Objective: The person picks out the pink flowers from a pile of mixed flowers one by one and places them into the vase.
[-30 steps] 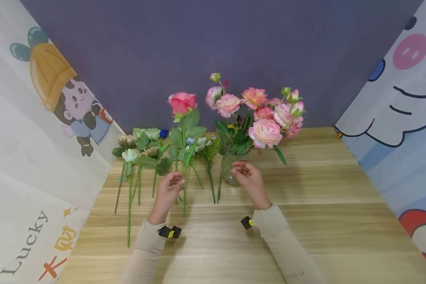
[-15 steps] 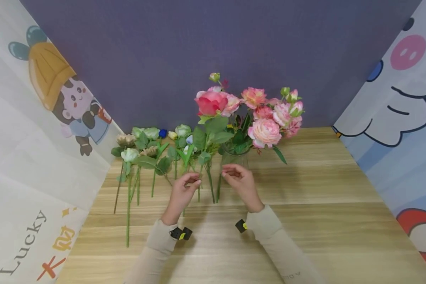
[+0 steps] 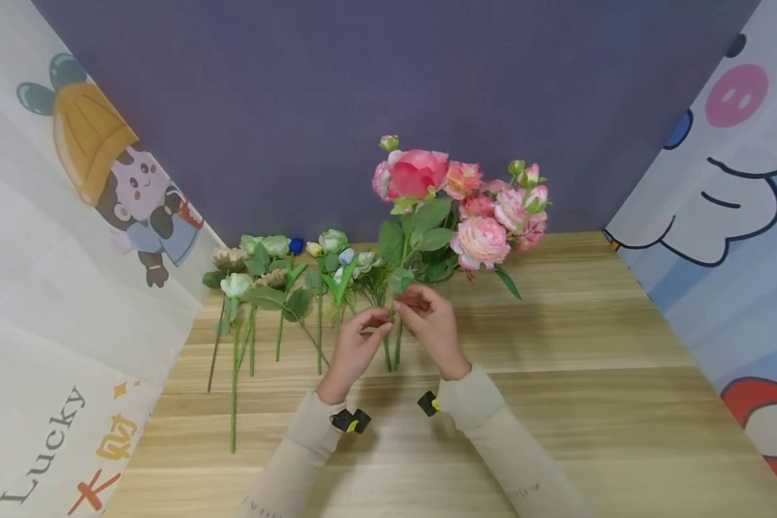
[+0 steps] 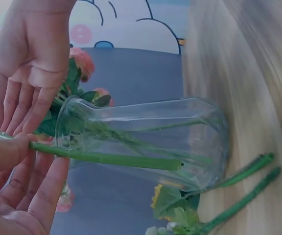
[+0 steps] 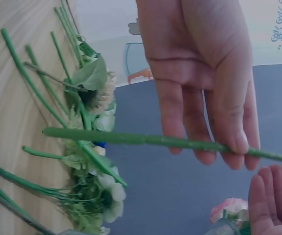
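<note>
A pink-red rose (image 3: 417,173) with a long green stem (image 5: 131,139) stands upright in front of the vase. The thumb and fingers of my left hand (image 3: 356,345) pinch this stem, and its cut lower end hangs free in the left wrist view. Just above, my right hand (image 3: 435,327) has its thumb and fingertips at the same stem and appears to pinch it. Behind the hands, the clear glass vase (image 4: 151,137) holds several stems with pink peony-like flowers (image 3: 482,241). In the head view, the rose and right hand hide much of the vase.
Several loose artificial flowers lie on the wooden table (image 3: 557,432) at left, among them a pale green one (image 3: 236,284) and a blue one (image 3: 296,246). Green stems (image 4: 248,196) lie close beside the vase. A dark partition (image 3: 298,86) stands behind.
My left hand has carried the rose rightward to the front of the vase. My right hand has moved slightly left, from beside the vase to the rose stem.
</note>
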`<state>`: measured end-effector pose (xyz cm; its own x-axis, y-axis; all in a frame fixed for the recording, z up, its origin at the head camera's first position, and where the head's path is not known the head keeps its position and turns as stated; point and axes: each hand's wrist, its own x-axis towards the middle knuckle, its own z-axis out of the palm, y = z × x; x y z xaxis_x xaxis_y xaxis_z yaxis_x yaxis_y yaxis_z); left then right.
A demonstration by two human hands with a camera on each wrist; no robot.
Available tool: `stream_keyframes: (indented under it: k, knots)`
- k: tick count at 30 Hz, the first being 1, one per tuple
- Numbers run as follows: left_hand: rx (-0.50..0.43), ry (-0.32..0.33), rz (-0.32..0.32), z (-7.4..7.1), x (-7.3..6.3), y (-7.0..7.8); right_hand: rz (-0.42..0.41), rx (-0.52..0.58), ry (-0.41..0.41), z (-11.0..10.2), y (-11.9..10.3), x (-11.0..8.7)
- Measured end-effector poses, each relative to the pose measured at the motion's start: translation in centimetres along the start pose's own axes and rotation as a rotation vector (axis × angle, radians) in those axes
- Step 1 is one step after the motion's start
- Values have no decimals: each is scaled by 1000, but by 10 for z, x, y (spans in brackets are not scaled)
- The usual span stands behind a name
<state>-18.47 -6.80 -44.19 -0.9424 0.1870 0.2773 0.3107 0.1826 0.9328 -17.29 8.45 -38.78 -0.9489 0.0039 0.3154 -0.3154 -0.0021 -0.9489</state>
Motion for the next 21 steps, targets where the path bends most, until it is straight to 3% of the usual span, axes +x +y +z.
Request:
stream_keyframes:
  k: [14,18,21]
  knots:
    - [-8,14,104,14,27,11,-45,-67,99,-10,-24,20]
    - [-110,4,71,16,32,2,-92,-70,125,-16,-29,25]
    - [-114,25,51,16,34,3,-135,-60,135,-20,-32,30]
